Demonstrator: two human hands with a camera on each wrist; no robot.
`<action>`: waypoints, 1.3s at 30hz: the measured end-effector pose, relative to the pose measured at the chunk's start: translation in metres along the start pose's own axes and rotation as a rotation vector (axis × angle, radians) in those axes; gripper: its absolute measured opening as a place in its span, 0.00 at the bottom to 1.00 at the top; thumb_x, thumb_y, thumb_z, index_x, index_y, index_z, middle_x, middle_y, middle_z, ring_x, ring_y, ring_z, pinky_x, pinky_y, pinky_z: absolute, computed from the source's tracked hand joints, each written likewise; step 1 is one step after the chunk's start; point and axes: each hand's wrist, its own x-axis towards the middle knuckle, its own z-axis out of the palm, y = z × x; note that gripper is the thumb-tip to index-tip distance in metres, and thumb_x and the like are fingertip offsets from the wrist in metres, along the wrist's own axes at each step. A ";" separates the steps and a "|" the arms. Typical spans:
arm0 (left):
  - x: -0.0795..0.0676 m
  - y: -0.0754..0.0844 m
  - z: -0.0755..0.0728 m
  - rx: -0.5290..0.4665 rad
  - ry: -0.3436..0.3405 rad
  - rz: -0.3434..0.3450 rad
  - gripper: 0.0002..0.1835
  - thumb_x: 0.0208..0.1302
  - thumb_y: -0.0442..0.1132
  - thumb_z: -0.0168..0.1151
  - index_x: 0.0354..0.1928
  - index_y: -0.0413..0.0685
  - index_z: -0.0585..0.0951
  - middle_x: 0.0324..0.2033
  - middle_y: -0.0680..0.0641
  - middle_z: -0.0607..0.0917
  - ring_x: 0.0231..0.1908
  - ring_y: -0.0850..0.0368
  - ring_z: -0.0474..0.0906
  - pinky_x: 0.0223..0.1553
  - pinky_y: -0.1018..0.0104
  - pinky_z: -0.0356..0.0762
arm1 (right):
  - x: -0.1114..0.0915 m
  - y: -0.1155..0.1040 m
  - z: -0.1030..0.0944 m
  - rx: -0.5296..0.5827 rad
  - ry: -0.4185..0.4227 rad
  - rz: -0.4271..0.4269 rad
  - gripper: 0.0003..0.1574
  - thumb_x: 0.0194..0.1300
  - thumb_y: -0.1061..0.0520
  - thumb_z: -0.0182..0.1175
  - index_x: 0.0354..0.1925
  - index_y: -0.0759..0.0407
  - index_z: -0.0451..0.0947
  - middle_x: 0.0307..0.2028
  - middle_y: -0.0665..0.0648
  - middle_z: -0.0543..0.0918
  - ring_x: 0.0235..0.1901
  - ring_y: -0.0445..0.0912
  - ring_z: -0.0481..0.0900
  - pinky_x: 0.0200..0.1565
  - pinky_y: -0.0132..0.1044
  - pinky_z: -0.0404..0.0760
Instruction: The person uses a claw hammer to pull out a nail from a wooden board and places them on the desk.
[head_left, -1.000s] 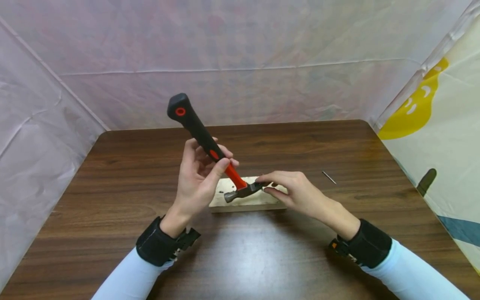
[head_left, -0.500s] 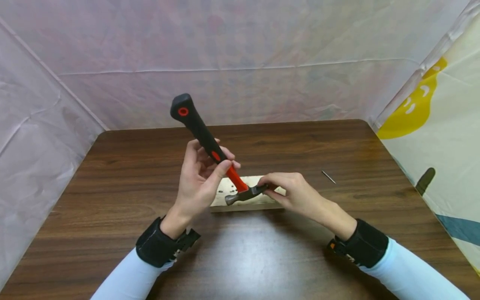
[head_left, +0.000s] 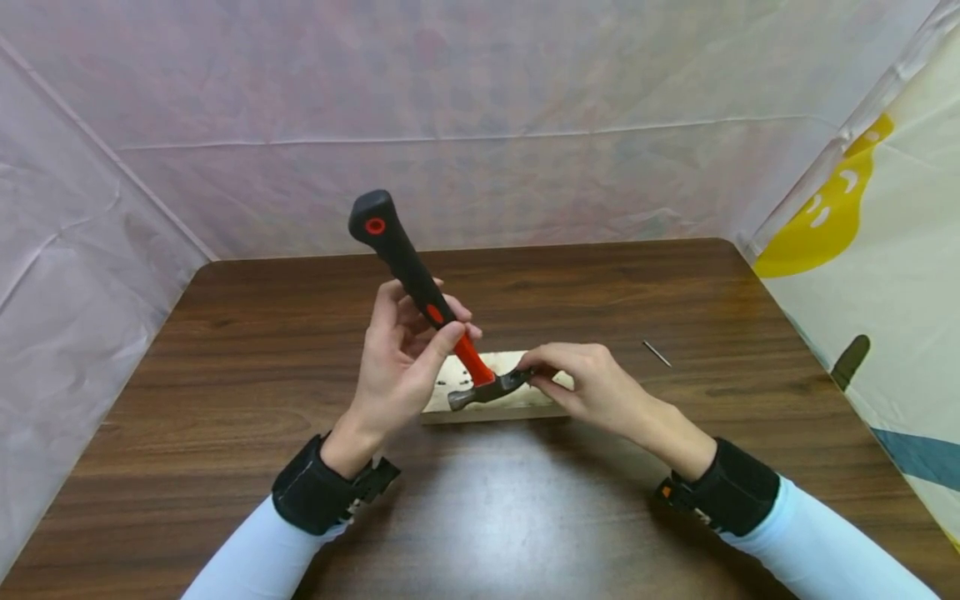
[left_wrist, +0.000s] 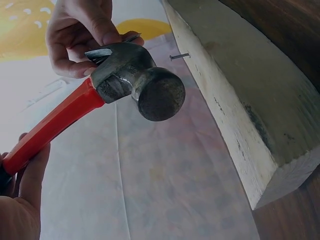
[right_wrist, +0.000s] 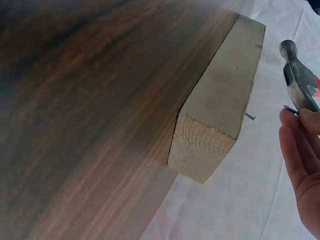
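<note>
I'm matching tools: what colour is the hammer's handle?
The handle is black and red, clearest in the head view.

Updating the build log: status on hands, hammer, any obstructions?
Left hand grips hammer; right hand at claw, apparently pinching a small nail. Hammer held clear of wood block. Nail juts from block; thin metal rod lies right, away from hands.
</note>
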 end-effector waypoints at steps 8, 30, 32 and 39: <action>-0.001 -0.002 -0.002 0.027 -0.009 -0.009 0.25 0.63 0.16 0.57 0.59 0.32 0.62 0.41 0.38 0.80 0.35 0.43 0.83 0.42 0.50 0.81 | -0.001 0.001 -0.005 -0.013 0.031 0.001 0.17 0.54 0.73 0.69 0.44 0.64 0.82 0.39 0.51 0.84 0.36 0.41 0.84 0.41 0.27 0.80; -0.002 -0.005 -0.009 0.060 -0.004 -0.044 0.24 0.64 0.19 0.59 0.60 0.36 0.65 0.40 0.37 0.80 0.35 0.49 0.84 0.40 0.51 0.81 | -0.024 0.034 -0.029 -0.231 -0.025 0.075 0.24 0.49 0.76 0.71 0.47 0.67 0.82 0.34 0.56 0.83 0.29 0.42 0.83 0.32 0.25 0.80; -0.002 -0.005 -0.010 0.065 -0.003 -0.045 0.24 0.65 0.19 0.59 0.60 0.36 0.65 0.40 0.37 0.80 0.35 0.49 0.84 0.40 0.51 0.81 | -0.027 0.038 -0.032 -0.273 -0.040 0.113 0.24 0.49 0.76 0.71 0.47 0.68 0.82 0.33 0.56 0.83 0.28 0.43 0.83 0.31 0.26 0.80; -0.002 -0.005 -0.012 0.082 -0.009 -0.047 0.25 0.64 0.19 0.59 0.60 0.35 0.65 0.39 0.37 0.80 0.34 0.47 0.83 0.39 0.53 0.82 | -0.035 0.048 -0.042 -0.381 -0.117 0.276 0.20 0.53 0.76 0.66 0.46 0.70 0.82 0.33 0.58 0.83 0.29 0.46 0.83 0.31 0.31 0.81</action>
